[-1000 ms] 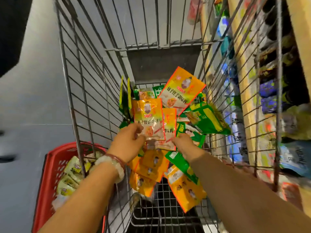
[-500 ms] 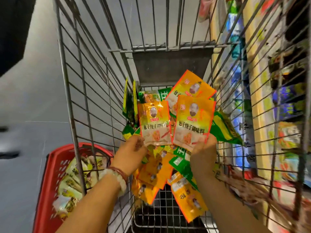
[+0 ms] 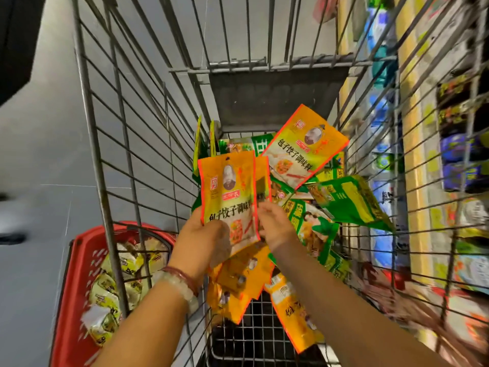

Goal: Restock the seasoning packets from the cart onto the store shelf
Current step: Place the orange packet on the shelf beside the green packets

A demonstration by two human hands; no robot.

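Nearest me, my left hand (image 3: 203,239), bracelets on its wrist, grips the bottom of an upright orange seasoning packet (image 3: 229,197) over the wire cart (image 3: 105,144), while my right hand (image 3: 275,226) has its fingertips on the right edge of a second orange packet (image 3: 263,178) tucked behind the first; whether they pinch it I cannot tell. Beyond lie more orange and green packets (image 3: 352,202) heaped in the cart, a red basket (image 3: 76,282) of pale packets on the floor to the left, and the blurred store shelf (image 3: 412,160) past the right wall
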